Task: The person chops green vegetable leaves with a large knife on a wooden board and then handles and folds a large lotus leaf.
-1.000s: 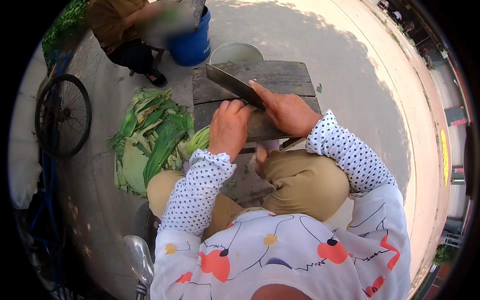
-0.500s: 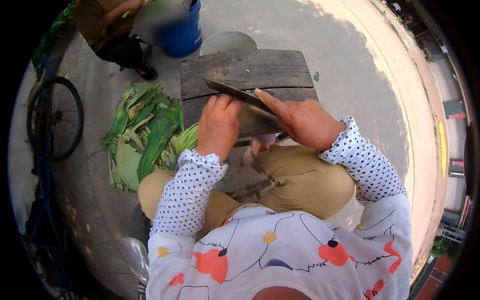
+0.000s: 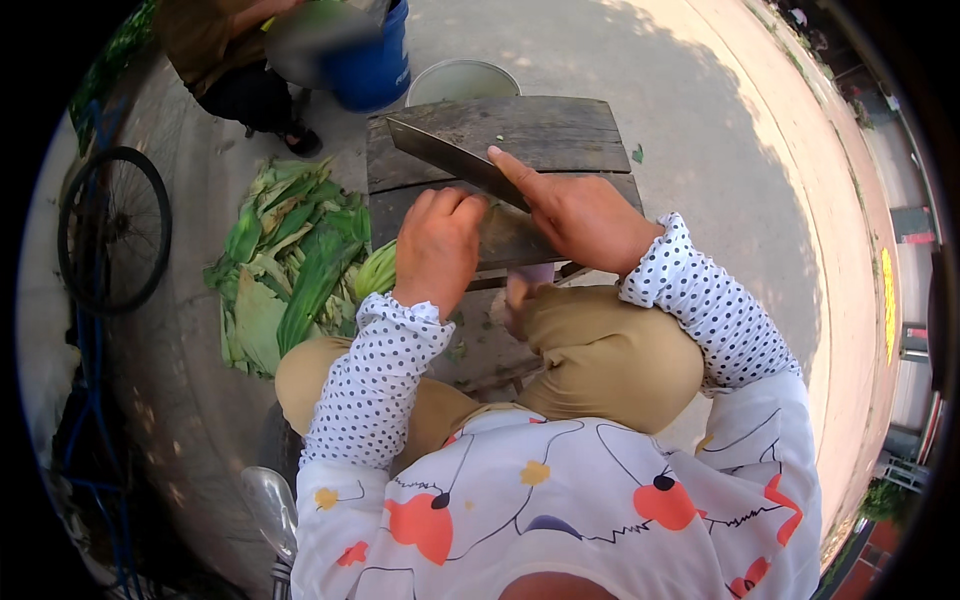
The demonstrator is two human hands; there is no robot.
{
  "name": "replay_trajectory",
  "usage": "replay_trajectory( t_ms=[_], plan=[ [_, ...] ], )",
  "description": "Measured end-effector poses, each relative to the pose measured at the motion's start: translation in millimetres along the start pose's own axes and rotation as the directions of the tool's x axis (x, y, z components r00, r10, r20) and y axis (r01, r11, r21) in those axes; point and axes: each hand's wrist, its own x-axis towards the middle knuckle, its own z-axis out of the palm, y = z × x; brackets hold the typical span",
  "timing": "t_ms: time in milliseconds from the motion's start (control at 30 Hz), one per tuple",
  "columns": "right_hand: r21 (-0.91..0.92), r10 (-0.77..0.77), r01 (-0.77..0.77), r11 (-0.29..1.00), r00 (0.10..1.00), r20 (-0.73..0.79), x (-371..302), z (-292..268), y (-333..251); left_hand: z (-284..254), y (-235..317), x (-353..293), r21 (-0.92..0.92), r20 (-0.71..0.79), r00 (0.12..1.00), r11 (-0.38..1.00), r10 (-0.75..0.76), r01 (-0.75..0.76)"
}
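Observation:
My right hand (image 3: 585,222) grips a wide dark knife (image 3: 455,160), its index finger stretched along the back of the blade. The blade slants over a wooden board table (image 3: 540,130), its tip toward the far left. My left hand (image 3: 437,240) is closed at the table's near left, beside the blade, with its fingers curled in. A bunch of pale green stalks (image 3: 376,270) sticks out from under this hand past the table's left edge. The front end of the bunch is hidden by my fingers.
A heap of green leaves (image 3: 290,260) lies on the ground left of the table. Behind the table stand a pale bucket (image 3: 465,65) and a blue bucket (image 3: 375,75). Another person (image 3: 215,50) crouches at the far left, near a bicycle wheel (image 3: 115,230).
The knife and my right hand have shifted up and to the left, with the blade tip now farther away. My left hand has stayed almost in place on the bunch.

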Motion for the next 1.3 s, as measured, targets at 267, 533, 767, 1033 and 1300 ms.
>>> replay_trajectory(
  t_ms=[267, 533, 767, 1033, 1300],
  plan=[
    [-0.068, 0.030, -0.022, 0.997, 0.993, 0.118, -25, -23, -15, 2, -2, -2, -0.035, -0.012, 1.000, 0.999, -0.028, 0.028],
    [-0.076, -0.041, 0.045, 0.996, 0.998, 0.057, 12, 6, -6, 0, -2, -3, 0.012, 0.013, 1.000, 1.000, 0.018, -0.018],
    [0.052, 0.055, -0.055, 0.997, 0.998, 0.008, 4, 3, 0, -2, 1, -4, 0.077, 0.022, 0.999, 0.996, 0.044, -0.045],
    [-0.085, -0.041, 0.050, 0.995, 0.993, 0.107, -23, -25, -14, -9, 1, -3, 0.017, 0.050, 0.999, 1.000, -0.007, 0.006],
    [-0.079, -0.070, 0.079, 0.994, 0.991, 0.117, 4, -6, -11, -6, -2, -10, 0.012, 0.057, 0.998, 1.000, -0.017, 0.016]
  ],
)
